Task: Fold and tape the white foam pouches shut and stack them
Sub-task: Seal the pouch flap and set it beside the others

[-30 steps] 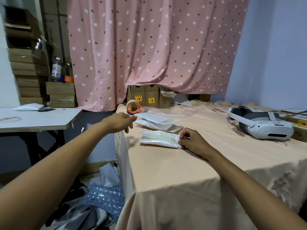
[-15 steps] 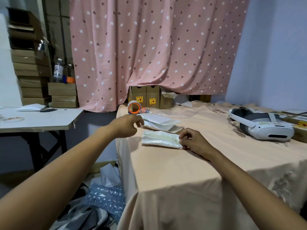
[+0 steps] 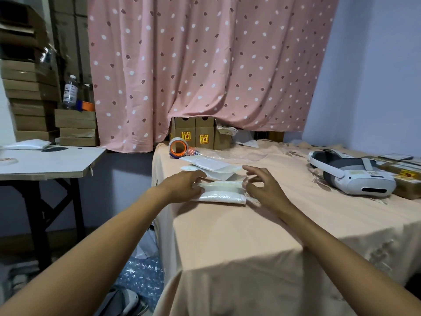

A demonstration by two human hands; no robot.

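Note:
A folded white foam pouch (image 3: 222,192) lies near the left edge of the peach-covered table (image 3: 262,224). My left hand (image 3: 182,185) rests on its left end, fingers pressing the fold. My right hand (image 3: 262,188) touches its right end with thumb and forefinger pinched at the edge and the other fingers spread. Just behind lie two flat white pouches (image 3: 211,166), overlapping. A tape roll with an orange core (image 3: 178,147) stands on edge at the table's far left corner.
A white headset (image 3: 350,175) lies on the right of the table, brown boxes (image 3: 407,181) beyond it. Cardboard boxes (image 3: 196,135) stand under the pink curtain. A white side table (image 3: 45,160) is to the left. Bubble wrap (image 3: 141,277) lies on the floor.
My left hand came back from near the tape roll and settled on the pouch's left end. My right hand loosened from a closed grip to a fingertip pinch on the right end.

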